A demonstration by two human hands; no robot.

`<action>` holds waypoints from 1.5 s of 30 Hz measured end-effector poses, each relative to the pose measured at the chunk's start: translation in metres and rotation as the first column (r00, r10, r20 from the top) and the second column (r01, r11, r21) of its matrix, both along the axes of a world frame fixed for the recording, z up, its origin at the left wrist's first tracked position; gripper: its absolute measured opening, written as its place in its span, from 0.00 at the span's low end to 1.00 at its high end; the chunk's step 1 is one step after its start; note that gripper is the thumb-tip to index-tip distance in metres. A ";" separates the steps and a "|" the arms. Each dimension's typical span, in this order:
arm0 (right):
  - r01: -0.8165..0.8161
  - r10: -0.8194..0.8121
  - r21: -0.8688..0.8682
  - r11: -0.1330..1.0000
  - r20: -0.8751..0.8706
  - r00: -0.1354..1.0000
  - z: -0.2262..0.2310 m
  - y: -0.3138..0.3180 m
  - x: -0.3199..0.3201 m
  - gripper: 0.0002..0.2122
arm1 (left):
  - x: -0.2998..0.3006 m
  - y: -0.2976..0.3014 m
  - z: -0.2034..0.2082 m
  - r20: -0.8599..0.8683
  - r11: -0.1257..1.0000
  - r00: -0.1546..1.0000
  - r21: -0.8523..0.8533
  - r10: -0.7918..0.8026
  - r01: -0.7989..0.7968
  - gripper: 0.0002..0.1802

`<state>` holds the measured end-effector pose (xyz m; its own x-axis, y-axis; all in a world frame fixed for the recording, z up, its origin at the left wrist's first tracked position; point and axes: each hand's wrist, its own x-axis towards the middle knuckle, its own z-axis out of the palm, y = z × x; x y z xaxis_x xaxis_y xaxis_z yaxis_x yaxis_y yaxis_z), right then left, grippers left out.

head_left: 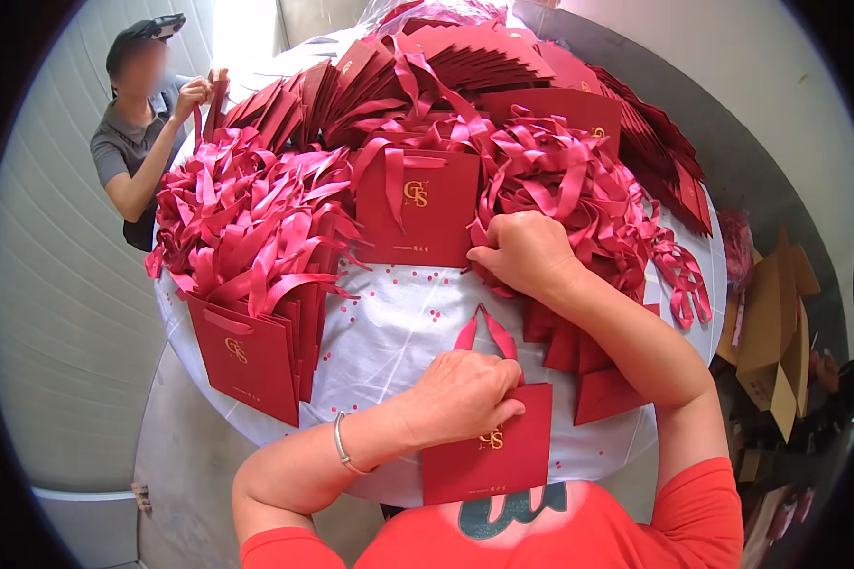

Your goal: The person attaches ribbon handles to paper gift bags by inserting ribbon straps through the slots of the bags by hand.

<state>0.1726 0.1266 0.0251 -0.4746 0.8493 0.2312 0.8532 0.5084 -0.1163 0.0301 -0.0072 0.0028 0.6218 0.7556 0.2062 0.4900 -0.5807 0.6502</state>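
- L hand [460, 396] is gripping near bag [493, 467] at its top edge, thumb pressing on the front, fingers curling over the top.
- Near bag is hanging upright-ish, slightly tilted, btwn the table's near edge and the wearer's red shirt [408, 545]; gold logo is showing partly under the thumb.
- Its ribbon handle [505, 334] is sticking up past the knuckles, pointing away from the wearer.
- Bracelet [343, 441] is circling the L wrist.
- R hand [529, 251] is curling its fingers in, approx. at the lower R edge of ctr bag [427, 213]; can't tell if it's gripping bag, ribbon or nothing.
- Ctr bag is standing w/ its front facing the wearer, pink ribbon drooping over it.
- L bags [242, 365] are standing packed together, L ribbons [242, 213] heaping on top.
- R bags [612, 391] are sitting partly under the R forearm; R ribbons [574, 185] are piling above, some trailing twd the table's R side.
- Flat bags [484, 57] are lying fanned out at the far side.
- Red bits [435, 314] are dotting the white tablecloth [380, 332].
- Co-worker [133, 137] is standing far L, raising hands near a red bag.
- Open carton [773, 327] is sitting off to the R.
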 end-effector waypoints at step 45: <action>-0.358 0.276 -0.027 0.933 -0.583 0.764 0.025 -0.130 0.061 0.13 | 0.000 0.002 0.000 0.689 0.627 0.631 -0.677 0.356 0.385 0.11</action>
<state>0.2338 -0.0037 0.0504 -0.5428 0.7146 0.4412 0.4073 0.6834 -0.6059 0.0297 -0.0053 0.0030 0.5450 0.8379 -0.0295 -0.3519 0.2606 0.8990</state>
